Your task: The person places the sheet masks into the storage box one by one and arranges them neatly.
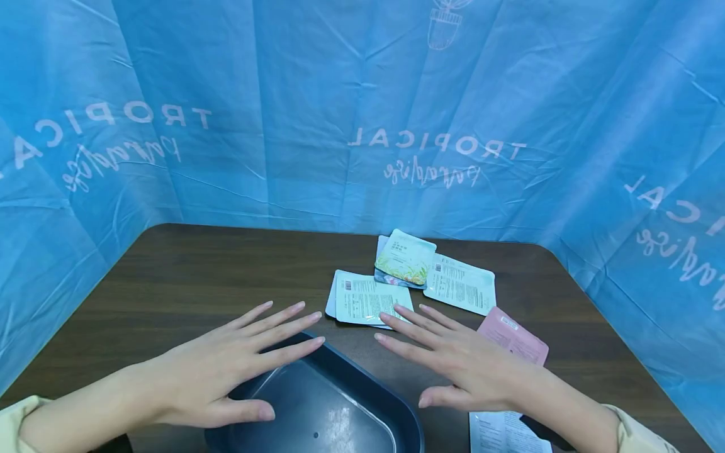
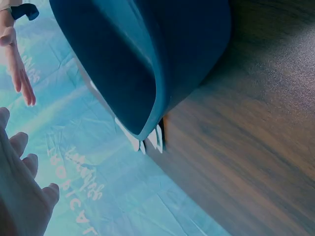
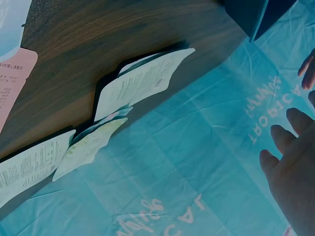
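Pale cream sleeves (image 1: 639, 431), dark wrist-worn mounts (image 1: 545, 431)

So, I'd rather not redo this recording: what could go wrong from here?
The flowered packet overlaps others, so lifting it might drag those along. In the head view, the right hand partly hides the pink packet, which could get nudged. The left hand shows over part of the dark blue tray and might bump its rim if lowered.

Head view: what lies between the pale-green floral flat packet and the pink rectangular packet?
A pale-mint rectangular text-covered packet lies between them, as the head view shows.
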Motion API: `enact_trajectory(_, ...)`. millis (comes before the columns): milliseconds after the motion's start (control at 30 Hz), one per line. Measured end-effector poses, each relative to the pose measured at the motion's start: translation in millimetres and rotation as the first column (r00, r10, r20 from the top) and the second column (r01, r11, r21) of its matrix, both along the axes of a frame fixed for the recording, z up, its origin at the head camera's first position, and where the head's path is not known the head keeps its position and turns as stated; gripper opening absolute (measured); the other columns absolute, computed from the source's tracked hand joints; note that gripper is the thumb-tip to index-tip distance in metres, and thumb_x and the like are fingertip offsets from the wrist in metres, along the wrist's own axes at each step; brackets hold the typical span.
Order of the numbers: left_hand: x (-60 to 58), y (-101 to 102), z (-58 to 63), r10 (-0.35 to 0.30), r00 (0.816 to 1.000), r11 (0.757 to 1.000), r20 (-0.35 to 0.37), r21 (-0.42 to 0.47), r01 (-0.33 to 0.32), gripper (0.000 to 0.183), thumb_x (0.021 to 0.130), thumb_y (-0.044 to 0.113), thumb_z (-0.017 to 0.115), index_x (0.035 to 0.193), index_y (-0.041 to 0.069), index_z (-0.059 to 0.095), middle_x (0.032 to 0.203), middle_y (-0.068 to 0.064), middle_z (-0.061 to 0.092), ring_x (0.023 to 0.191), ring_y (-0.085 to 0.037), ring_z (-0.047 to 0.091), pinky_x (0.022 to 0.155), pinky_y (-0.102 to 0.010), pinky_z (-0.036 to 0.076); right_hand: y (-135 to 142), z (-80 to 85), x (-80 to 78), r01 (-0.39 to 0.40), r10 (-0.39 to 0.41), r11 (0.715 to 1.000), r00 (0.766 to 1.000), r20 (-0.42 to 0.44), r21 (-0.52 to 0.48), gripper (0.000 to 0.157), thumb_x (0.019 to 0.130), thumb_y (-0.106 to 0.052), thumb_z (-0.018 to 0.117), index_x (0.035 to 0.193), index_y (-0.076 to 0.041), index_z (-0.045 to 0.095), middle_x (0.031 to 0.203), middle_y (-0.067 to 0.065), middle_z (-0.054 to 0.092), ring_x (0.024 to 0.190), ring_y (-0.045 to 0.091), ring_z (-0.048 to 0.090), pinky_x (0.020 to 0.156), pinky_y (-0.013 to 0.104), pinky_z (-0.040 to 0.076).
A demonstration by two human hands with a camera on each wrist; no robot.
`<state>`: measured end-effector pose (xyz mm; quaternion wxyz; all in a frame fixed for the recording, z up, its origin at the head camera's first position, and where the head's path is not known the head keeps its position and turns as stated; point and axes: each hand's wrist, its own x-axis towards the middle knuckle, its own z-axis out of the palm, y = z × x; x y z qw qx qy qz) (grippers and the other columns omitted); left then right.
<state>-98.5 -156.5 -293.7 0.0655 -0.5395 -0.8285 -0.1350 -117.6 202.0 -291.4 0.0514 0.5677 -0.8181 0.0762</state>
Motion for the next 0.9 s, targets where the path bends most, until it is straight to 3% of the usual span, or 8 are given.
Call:
enact_trajectory(367, -2.4, -8.9, 4.4, 0.044, 0.998, 0.999, -0.039, 0.033, -0.042, 0.074, 0.090, 0.042, 0.056, 0.150, 0.018, 0.021, 0.155, -0.002, 0.011, 0.140, -0.028, 0.010, 0.110, -0.031, -0.005, 10.7, 4.5, -1.5, 0.062, -0.061, 0.998, 0.997, -0.047, 0.016, 0.069, 0.097, -0.058, 0.018, 0.150, -0.015, 0.020, 0.154, 0.008, 0.014, 0.139, 0.031, 0.012, 0.111, 0.041, 0.006)
enact_trajectory(633, -3.0, -20.2, 4.7, 0.108, 0.994, 0.987, 0.013, 0.122, -0.109, 0.070, 0.092, 0.040, 0.055, 0.150, 0.016, 0.024, 0.155, -0.004, 0.015, 0.139, -0.029, 0.011, 0.110, -0.028, -0.005, 24.2, 5.7, -5.9, 0.127, -0.127, 0.992, 0.992, -0.001, -0.007, 0.071, 0.096, -0.059, 0.018, 0.150, -0.014, 0.019, 0.155, 0.009, 0.012, 0.139, 0.030, 0.011, 0.111, 0.036, 0.000)
enact_trajectory(900, -5.0, -31.8, 1.8, 0.150, 0.988, 0.976, 0.034, 0.155, -0.153, 0.070, 0.092, 0.035, 0.056, 0.150, 0.015, 0.023, 0.154, -0.006, 0.017, 0.139, -0.030, 0.012, 0.110, -0.028, -0.005, 41.6, 6.5, -9.8, 0.240, -0.240, 0.970, 0.971, 0.004, 0.035, 0.068, 0.096, -0.056, 0.031, 0.151, -0.018, 0.016, 0.155, 0.004, 0.011, 0.140, 0.024, 0.010, 0.111, 0.032, -0.001)
